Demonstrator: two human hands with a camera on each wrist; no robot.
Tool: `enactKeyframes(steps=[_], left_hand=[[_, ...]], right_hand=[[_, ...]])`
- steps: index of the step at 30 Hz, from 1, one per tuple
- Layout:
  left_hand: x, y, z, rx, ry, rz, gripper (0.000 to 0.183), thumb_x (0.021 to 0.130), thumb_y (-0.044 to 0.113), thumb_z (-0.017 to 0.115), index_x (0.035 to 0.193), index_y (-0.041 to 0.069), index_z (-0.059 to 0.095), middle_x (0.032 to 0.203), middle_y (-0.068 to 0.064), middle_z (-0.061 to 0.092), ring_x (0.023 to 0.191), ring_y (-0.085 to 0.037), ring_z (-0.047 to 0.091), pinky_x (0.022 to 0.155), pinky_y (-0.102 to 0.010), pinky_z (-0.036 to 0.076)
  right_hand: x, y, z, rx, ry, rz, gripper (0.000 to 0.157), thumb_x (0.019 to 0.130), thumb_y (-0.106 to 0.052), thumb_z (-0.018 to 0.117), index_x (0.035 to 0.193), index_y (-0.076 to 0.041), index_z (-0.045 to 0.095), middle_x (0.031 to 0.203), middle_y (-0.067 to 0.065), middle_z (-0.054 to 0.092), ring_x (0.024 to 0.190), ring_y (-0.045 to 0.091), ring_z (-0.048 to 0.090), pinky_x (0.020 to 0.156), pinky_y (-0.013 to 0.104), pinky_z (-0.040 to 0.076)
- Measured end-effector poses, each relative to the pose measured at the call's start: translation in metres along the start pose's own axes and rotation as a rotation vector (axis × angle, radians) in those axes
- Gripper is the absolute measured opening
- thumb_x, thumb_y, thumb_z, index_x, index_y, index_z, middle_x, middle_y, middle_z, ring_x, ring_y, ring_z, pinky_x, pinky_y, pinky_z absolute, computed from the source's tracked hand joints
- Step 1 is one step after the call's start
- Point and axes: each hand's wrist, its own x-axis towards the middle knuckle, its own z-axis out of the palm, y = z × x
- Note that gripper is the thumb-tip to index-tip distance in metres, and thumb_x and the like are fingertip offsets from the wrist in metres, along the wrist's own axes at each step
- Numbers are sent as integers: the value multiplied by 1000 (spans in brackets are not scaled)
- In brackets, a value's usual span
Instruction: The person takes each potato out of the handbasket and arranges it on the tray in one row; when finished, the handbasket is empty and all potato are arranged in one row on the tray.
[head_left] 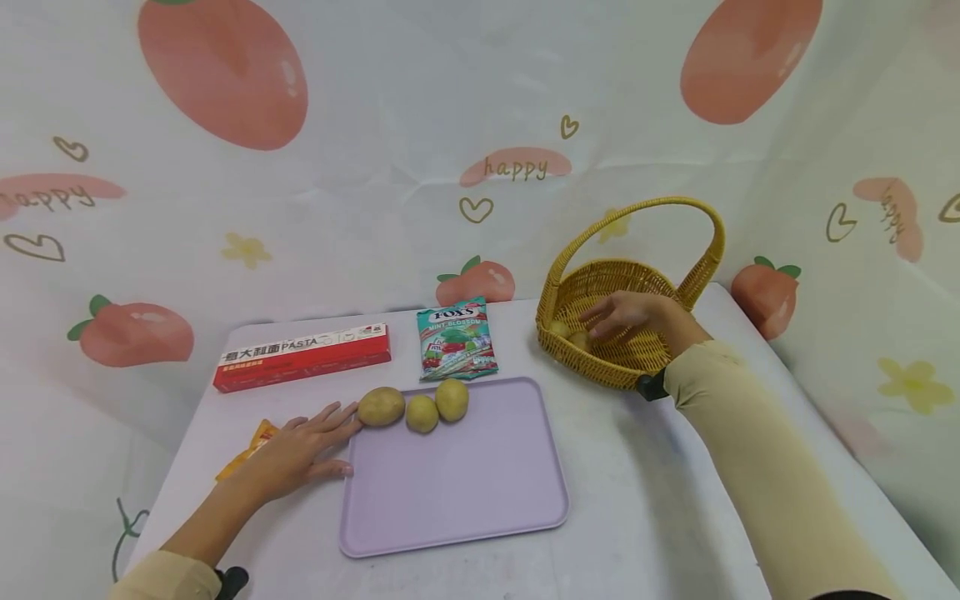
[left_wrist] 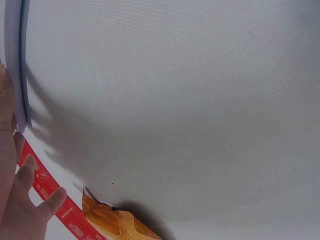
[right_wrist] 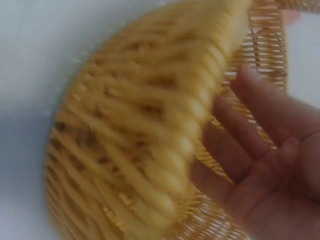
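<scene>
My right hand reaches into a yellow wicker basket with a tall handle. Its fingers are loosely bent beside two potatoes, one at the basket's left side and another potato close to the fingertips. In the right wrist view the basket rim hides part of the fingers, and the visible palm holds nothing. My left hand lies with spread fingers at the left edge of a lilac tray. Its fingertips are right by a large potato; two smaller potatoes sit alongside on the tray.
Behind the tray lie a red and white pasta box and a green candy bag. An orange packet is partly hidden under the left hand. A printed cloth hangs behind the white table.
</scene>
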Motion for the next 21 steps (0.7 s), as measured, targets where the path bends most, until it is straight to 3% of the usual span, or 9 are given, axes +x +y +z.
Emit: enactKeyframes(steps=[7, 14, 21], left_hand=[[0, -1, 1, 7, 7, 7, 75, 87, 58, 66, 147, 16, 51, 155, -12, 42, 142, -42, 36, 103, -66, 38], [0, 1, -1, 19, 11, 11, 73, 87, 57, 67, 146, 15, 53, 154, -13, 43, 140, -43, 37, 102, -66, 39], [0, 2, -2, 11, 11, 9, 73, 87, 56, 68, 146, 15, 52, 154, -13, 43, 141, -43, 37, 102, -66, 39]], right_hand=[[8, -1, 11, -3, 11, -2, 54, 99, -8, 59, 147, 6, 40, 150, 31, 38, 132, 39, 48, 103, 52, 46], [13, -2, 15, -81, 118, -30, 46, 94, -3, 66, 136, 8, 54, 142, 30, 49, 125, 33, 56, 97, 38, 52], [12, 3, 15, -137, 199, -79, 42, 90, -3, 71, 129, 10, 60, 134, 28, 57, 126, 38, 54, 100, 42, 50]])
